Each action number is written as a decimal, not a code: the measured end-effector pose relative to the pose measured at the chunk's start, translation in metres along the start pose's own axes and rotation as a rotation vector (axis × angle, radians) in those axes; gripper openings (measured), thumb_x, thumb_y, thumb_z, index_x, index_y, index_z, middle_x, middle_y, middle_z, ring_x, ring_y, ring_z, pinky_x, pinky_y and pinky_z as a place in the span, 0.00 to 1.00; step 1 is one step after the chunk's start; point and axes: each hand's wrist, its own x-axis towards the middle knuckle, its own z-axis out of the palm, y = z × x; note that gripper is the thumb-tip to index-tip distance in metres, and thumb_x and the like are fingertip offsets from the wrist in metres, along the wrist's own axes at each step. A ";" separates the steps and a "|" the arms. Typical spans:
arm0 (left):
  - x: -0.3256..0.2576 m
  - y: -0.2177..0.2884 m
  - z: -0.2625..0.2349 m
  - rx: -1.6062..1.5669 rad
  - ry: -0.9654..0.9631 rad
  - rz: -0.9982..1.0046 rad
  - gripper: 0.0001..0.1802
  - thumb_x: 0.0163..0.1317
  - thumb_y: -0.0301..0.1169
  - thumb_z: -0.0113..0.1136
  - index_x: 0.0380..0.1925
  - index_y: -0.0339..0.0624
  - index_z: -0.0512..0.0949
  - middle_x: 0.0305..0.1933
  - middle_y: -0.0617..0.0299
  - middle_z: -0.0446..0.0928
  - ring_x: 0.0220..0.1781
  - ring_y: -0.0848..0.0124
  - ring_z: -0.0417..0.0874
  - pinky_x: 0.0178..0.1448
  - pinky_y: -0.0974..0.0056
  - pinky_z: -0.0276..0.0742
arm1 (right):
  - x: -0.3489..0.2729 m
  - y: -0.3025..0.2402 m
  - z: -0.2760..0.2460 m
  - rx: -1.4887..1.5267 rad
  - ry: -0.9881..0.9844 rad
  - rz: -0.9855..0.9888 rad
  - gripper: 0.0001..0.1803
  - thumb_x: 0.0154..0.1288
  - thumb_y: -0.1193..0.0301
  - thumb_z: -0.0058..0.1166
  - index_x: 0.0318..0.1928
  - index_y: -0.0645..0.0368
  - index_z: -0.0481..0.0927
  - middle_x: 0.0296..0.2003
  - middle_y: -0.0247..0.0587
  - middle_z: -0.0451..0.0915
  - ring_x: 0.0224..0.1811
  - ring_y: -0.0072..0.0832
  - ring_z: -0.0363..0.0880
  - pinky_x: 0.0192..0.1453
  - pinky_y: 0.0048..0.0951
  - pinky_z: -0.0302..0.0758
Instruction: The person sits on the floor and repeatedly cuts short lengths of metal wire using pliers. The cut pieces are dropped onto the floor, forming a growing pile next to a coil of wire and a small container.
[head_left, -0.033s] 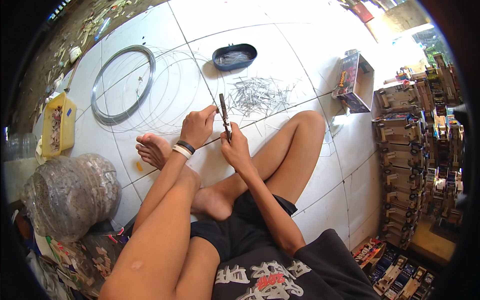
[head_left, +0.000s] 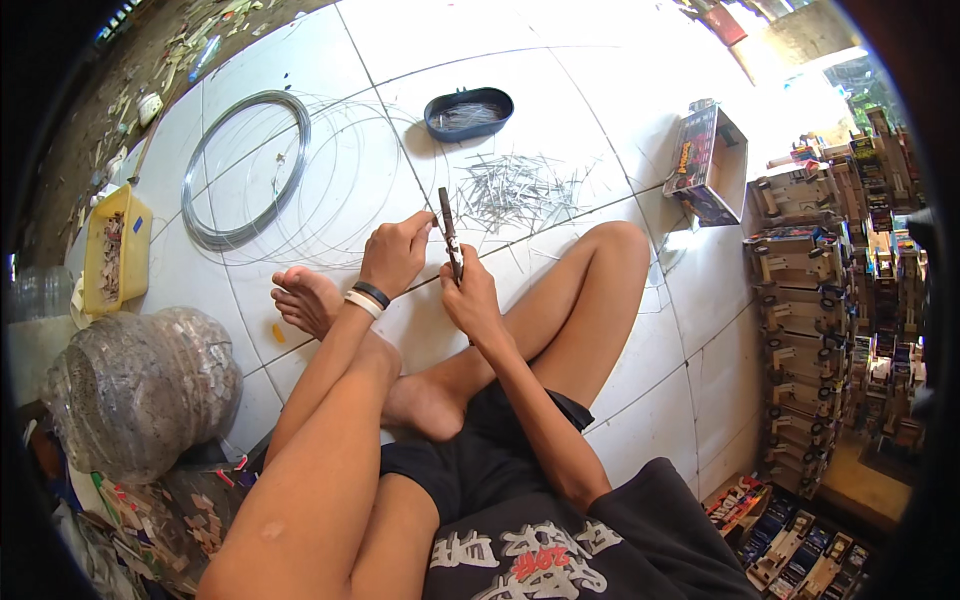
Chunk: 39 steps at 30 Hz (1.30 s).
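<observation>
The right hand [head_left: 470, 295] is clamped around the handles of dark pliers [head_left: 450, 232], whose tip points up and away from it. The left hand [head_left: 395, 255], just beside it, pinches thin wire [head_left: 335, 215] at the plier jaws. Nothing has shifted between the two views. Beyond both hands lies a pile of cut wire pieces [head_left: 515, 188] on the tiled floor [head_left: 600, 90].

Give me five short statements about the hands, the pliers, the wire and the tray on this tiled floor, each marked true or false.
1. The right hand grips dark long-nosed pliers. True.
2. The left hand rests on the yellow plastic box. False: it is at the pliers' tip.
3. The coil of grey wire lies on the white tiled floor. True.
4. The dark blue oval tray is stacked on the coil. False: it sits apart.
5. Cut wire pieces lie beyond the pliers. True.
</observation>
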 end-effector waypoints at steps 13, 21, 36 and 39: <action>-0.004 -0.008 -0.003 0.111 -0.003 -0.063 0.09 0.72 0.34 0.56 0.42 0.47 0.85 0.29 0.40 0.84 0.35 0.41 0.87 0.41 0.42 0.83 | 0.020 0.006 0.011 -0.216 0.190 0.014 0.18 0.75 0.72 0.54 0.59 0.67 0.68 0.38 0.64 0.85 0.39 0.58 0.85 0.46 0.51 0.78; 0.004 -0.039 -0.020 0.452 -0.020 -0.164 0.16 0.74 0.42 0.57 0.36 0.43 0.84 0.30 0.47 0.86 0.39 0.48 0.88 0.44 0.48 0.81 | 0.025 0.014 -0.032 0.052 0.086 0.080 0.22 0.77 0.69 0.56 0.64 0.68 0.71 0.35 0.47 0.83 0.35 0.32 0.81 0.43 0.35 0.77; -0.019 -0.092 -0.117 0.658 -0.307 -0.481 0.25 0.49 0.42 0.82 0.47 0.50 0.89 0.54 0.49 0.87 0.62 0.52 0.85 0.71 0.39 0.71 | 0.014 0.061 -0.046 0.189 -0.066 0.199 0.13 0.79 0.71 0.55 0.57 0.63 0.73 0.46 0.41 0.86 0.48 0.28 0.87 0.47 0.29 0.81; -0.013 -0.088 -0.101 0.680 -0.057 -0.427 0.33 0.50 0.51 0.79 0.53 0.45 0.85 0.59 0.48 0.83 0.66 0.52 0.81 0.70 0.41 0.71 | 0.010 0.058 -0.043 0.305 -0.012 0.167 0.10 0.76 0.72 0.57 0.51 0.63 0.74 0.33 0.37 0.82 0.36 0.25 0.79 0.42 0.31 0.77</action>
